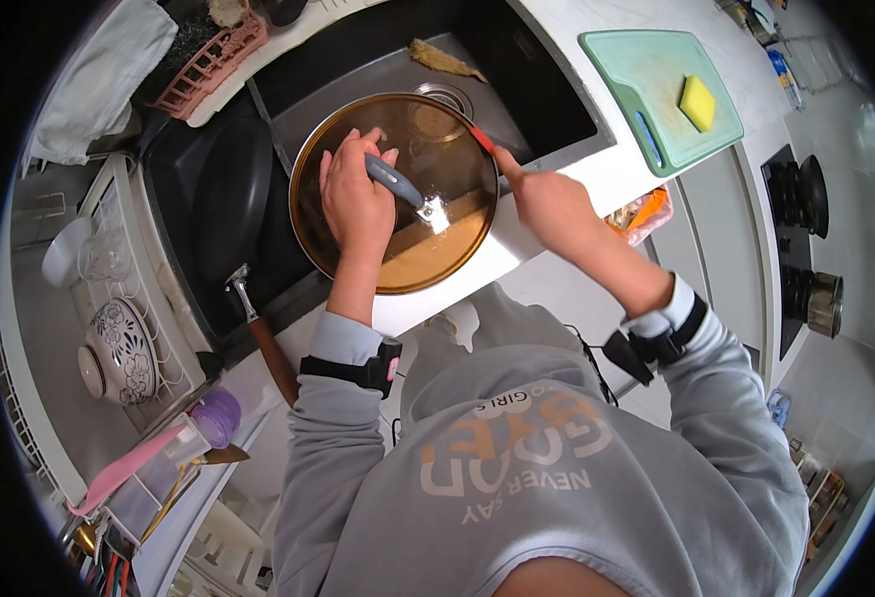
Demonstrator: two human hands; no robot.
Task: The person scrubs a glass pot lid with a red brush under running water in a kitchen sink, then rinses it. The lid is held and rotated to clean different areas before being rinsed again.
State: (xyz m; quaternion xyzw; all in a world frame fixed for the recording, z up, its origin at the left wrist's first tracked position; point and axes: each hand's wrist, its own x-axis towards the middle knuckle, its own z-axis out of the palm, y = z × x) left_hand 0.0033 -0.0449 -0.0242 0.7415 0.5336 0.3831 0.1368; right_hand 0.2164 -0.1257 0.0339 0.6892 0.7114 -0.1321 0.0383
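Observation:
A round glass pot lid (437, 250) with a metal rim hangs over the near edge of the black sink (512, 82). My left hand (359, 186) grips its grey handle (400, 183) near one end, with the fingers lying over the glass. At the lid's right rim, my right hand (549, 205) is closed around a thin red tool (482, 139). My index finger stretches along this tool, whose tip meets the rim; the rest is hidden in the hand, so its kind is unclear. Through the tinted glass, the sink drain and counter edge show.
Left in the sink rests a black frying pan (232, 194), its brown handle (273, 358) jutting toward me. A brownish cloth-like piece (445, 61) lies by the drain. Rightward, a green cutting board (624, 67) bears a yellow sponge (697, 103). A dish rack holds a patterned bowl (127, 354).

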